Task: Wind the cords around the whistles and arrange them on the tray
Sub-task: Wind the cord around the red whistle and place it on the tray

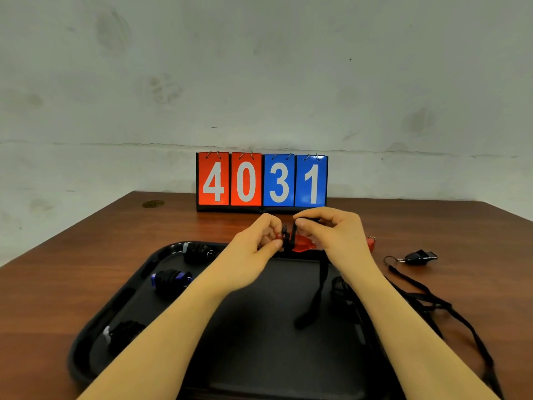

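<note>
Red whistle (301, 243) held above the tray's (259, 356) far rim, pinched at one end in the left hand (261, 241). Black cord (313, 295) gripped by the curled right hand (326, 229), its loop dangling over the tray. Three wound whistles (172, 280) lined along the tray's left side. Black whistle (419, 256) lay on the table (86, 255) to the right. Scoreboard (262, 181) read 4031.

Red whistle (301, 243) half hidden behind both hands. Second red whistle (371, 243) at 3 o'clock of it, mostly hidden by right hand (328, 230). Tray (86, 353) cut off at 6 o'clock.
</note>
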A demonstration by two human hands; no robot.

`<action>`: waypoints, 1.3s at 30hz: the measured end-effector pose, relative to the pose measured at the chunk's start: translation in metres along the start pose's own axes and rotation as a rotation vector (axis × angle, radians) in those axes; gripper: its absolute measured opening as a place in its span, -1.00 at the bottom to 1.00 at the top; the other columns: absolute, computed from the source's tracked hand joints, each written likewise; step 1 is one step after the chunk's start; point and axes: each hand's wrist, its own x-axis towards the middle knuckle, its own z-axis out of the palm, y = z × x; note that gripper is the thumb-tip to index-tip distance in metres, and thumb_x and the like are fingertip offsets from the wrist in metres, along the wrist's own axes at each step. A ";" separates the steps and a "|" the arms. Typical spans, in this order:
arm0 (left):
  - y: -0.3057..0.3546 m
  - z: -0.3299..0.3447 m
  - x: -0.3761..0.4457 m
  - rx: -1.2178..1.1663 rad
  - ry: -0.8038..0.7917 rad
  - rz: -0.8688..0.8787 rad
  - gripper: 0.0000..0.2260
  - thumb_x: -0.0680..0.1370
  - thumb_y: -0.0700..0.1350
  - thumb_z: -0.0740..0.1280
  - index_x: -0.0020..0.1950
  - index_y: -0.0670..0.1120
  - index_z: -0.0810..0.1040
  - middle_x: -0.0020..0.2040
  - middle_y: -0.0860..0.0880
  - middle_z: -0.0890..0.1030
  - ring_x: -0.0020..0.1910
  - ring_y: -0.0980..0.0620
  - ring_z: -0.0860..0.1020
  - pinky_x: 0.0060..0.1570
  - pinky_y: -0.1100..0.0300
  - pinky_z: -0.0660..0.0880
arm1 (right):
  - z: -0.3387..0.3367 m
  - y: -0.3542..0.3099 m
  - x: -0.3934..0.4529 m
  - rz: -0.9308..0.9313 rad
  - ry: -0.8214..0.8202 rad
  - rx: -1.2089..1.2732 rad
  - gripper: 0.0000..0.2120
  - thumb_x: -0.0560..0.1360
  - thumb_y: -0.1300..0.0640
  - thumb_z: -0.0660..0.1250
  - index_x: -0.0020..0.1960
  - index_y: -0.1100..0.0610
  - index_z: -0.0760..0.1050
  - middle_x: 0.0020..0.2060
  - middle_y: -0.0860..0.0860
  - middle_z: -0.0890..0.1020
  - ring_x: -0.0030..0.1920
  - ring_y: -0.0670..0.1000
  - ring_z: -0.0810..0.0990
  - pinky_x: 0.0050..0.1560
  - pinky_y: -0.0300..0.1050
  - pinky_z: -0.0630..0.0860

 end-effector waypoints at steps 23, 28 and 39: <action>0.007 0.000 0.006 -0.452 0.316 -0.129 -0.86 0.58 -0.26 0.18 -0.05 -0.01 0.40 -0.22 0.05 0.55 -0.33 0.30 0.53 -0.31 0.44 0.44 | 0.010 -0.003 -0.005 -0.081 -0.337 -0.222 -0.67 0.52 0.08 0.30 -0.39 0.19 0.51 -0.49 0.02 0.51 -0.41 -0.14 0.46 -0.24 -0.42 0.40; 0.001 0.000 0.009 -0.354 0.377 -0.184 -0.85 0.58 -0.24 0.19 -0.05 0.02 0.39 -0.13 -0.01 0.57 -0.15 0.15 0.56 0.03 0.17 0.52 | 0.009 -0.009 -0.007 -0.104 -0.413 -0.300 -0.63 0.53 0.05 0.26 -0.44 0.08 0.44 -0.52 -0.04 0.46 -0.44 -0.14 0.43 -0.21 -0.35 0.42; -0.013 0.002 0.008 0.110 0.379 -0.174 -0.90 0.59 -0.19 0.17 0.03 0.00 0.30 -0.12 0.09 0.49 -0.13 0.13 0.53 -0.12 0.29 0.49 | 0.011 -0.007 -0.006 -0.257 -0.450 -0.634 -0.82 0.57 0.09 0.20 -0.05 0.09 0.57 -0.29 -0.08 0.54 -0.25 -0.10 0.50 -0.12 -0.20 0.47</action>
